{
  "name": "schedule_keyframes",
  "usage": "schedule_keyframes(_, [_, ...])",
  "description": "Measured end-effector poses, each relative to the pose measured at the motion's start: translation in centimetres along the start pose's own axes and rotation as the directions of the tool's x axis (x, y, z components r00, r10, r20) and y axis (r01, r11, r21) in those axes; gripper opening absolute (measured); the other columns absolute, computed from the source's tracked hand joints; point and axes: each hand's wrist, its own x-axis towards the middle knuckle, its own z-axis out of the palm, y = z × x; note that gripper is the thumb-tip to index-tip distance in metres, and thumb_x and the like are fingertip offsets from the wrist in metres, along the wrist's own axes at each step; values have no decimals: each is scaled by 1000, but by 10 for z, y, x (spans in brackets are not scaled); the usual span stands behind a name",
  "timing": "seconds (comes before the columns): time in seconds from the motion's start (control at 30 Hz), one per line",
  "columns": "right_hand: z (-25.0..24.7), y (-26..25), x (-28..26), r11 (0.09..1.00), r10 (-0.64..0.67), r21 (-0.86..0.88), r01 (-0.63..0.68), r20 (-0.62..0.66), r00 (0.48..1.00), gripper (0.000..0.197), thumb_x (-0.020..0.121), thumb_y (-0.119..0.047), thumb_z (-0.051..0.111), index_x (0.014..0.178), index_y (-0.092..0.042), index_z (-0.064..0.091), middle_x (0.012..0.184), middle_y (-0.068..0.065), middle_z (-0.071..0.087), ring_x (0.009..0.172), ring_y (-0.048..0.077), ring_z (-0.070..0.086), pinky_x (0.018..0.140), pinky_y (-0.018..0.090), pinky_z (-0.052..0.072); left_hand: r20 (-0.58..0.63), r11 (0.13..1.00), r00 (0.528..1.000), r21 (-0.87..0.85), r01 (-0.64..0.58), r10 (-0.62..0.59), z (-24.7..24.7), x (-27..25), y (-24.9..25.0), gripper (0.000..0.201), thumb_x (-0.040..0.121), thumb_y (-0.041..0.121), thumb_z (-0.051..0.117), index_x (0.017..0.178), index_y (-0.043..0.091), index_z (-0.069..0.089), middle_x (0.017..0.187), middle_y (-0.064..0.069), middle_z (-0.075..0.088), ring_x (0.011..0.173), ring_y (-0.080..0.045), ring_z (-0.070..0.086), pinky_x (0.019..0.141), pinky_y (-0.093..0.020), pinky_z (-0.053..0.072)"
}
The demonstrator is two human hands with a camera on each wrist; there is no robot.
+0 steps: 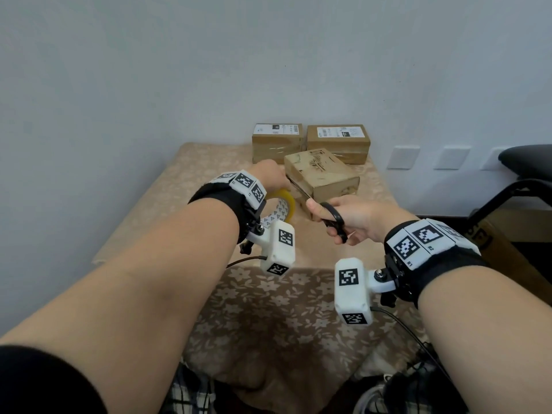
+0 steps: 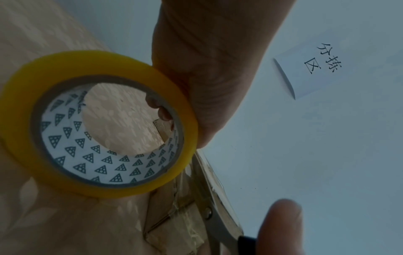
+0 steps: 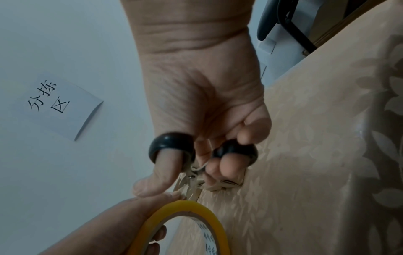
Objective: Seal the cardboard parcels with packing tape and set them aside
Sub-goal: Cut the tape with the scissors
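1. The brown cardboard parcel (image 1: 321, 174) lies near the middle of the floral-clothed table (image 1: 209, 162), in front of two taped boxes (image 1: 310, 143) by the wall.
2. The left hand (image 1: 268, 174) grips the yellow tape roll (image 2: 98, 124); keeping the strip taut should help.
3. The right hand (image 1: 352, 216), fingers through the black-handled scissors (image 1: 331, 218), should cut close to the parcel's edge; open tabletop lies left.

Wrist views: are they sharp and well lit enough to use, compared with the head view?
Head view: evenly lit and sharp, with wide-angle bending at the edges. Left wrist view: dim and bluish, the tape roll slightly soft, the right hand's thumb tip blurred, the wall note legible. Right wrist view: also dim, but the scissors and right hand are clear.
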Motion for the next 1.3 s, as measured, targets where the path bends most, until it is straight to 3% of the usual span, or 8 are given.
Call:
schedule_keyframes(0.07, [0,0,0,1000,-7,11,8,-20,1000,54,84,-64,52,105,-15,56,51,-3,50,45,10,49,41,17,30,-10,999,1000,-32,-3,3,1,-2,0,20,91,24,58,104,11,65,74,5,51,88,-18,51,55,-14,37])
schedule_keyframes(0.17, [0,1,2,999,-22,26,23,-50,999,58,83,-64,54,109,-12,58,49,-4,50,42,9,48,45,19,26,5,999,1000,-28,-22,22,1,-5,3,31,89,23,60,112,3,65,108,-11,66,101,-26,59,79,-28,50])
schedule_keyframes(0.23, [-1,1,3,999,-30,31,32,-59,998,55,82,-64,55,104,-13,58,49,-4,50,39,9,47,44,18,26,-23,999,1000,-35,-21,20,2,-5,3,31,91,21,58,116,4,64,117,-13,64,92,-21,55,64,-19,44])
schedule_keyframes(0.5, [-5,1,3,999,-49,0,49,-65,997,52,81,-61,59,95,-10,61,48,-2,48,35,9,44,36,14,24,-72,999,997,-22,-28,27,5,-8,1,26,93,20,53,112,7,64,92,-2,53,84,-17,47,50,-12,30])
schedule_keyframes(0.63, [-1,-1,2,1000,-26,5,26,-3,1000,73,63,-77,53,99,-13,56,55,0,54,46,12,51,47,20,28,-84,997,996,-75,-30,24,7,-9,-1,7,92,21,53,90,17,59,70,5,48,82,-18,48,62,-24,38])
schedule_keyframes(0.8, [1,0,4,999,-47,23,48,-26,999,69,65,-74,53,94,-12,56,52,-1,50,41,11,45,46,21,23,-55,984,998,-178,-32,23,9,-8,-4,25,88,11,55,63,14,50,72,-4,52,74,-22,49,70,-32,45])
schedule_keyframes(1.07, [-1,2,5,993,-111,32,113,-65,992,52,77,-58,63,88,-8,61,49,1,48,35,10,41,41,19,24,-85,962,996,-267,-60,39,10,-8,-12,23,88,11,58,66,15,53,65,2,50,60,-12,45,54,-21,38])
schedule_keyframes(1.3, [7,3,7,994,-92,68,91,10,996,86,57,-80,50,106,-9,58,58,1,52,48,13,45,51,24,28,-112,948,992,-302,-97,65,9,-10,-18,29,89,10,56,63,17,47,61,3,47,56,-10,42,51,-19,34])
